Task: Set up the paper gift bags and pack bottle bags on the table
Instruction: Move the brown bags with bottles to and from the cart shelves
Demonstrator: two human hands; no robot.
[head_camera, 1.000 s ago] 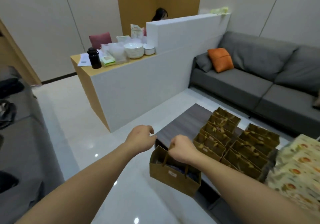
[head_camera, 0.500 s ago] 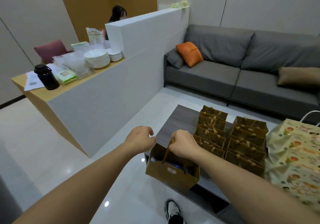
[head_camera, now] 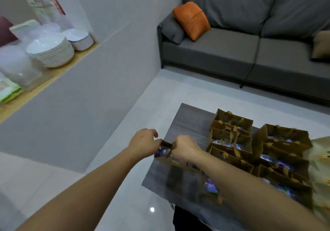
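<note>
Both my hands are closed on one brown paper gift bag (head_camera: 175, 160): my left hand (head_camera: 144, 142) pinches its top edge on the left side, and my right hand (head_camera: 184, 148) is curled round the rope handle on the other side. The bag sits over the near left part of the dark table (head_camera: 189, 123), directly under my knuckles, its mouth held open between them, and something shiny and purplish shows inside; the picture is blurred here, so I cannot tell whether the base touches the tabletop. Just to the right of my right hand stand the other brown gift bags (head_camera: 232, 138), packed close in rows, several showing the same glossy contents. Beyond them, at the far right past my right forearm, lies a pale printed bag (head_camera: 321, 159). Ahead of my hands, across the floor, is a grey sofa (head_camera: 250, 52) with an orange cushion (head_camera: 192, 19). Far off to the left of my left hand, a stack of white plates (head_camera: 51, 52) rests on a wooden counter (head_camera: 42, 86).
</note>
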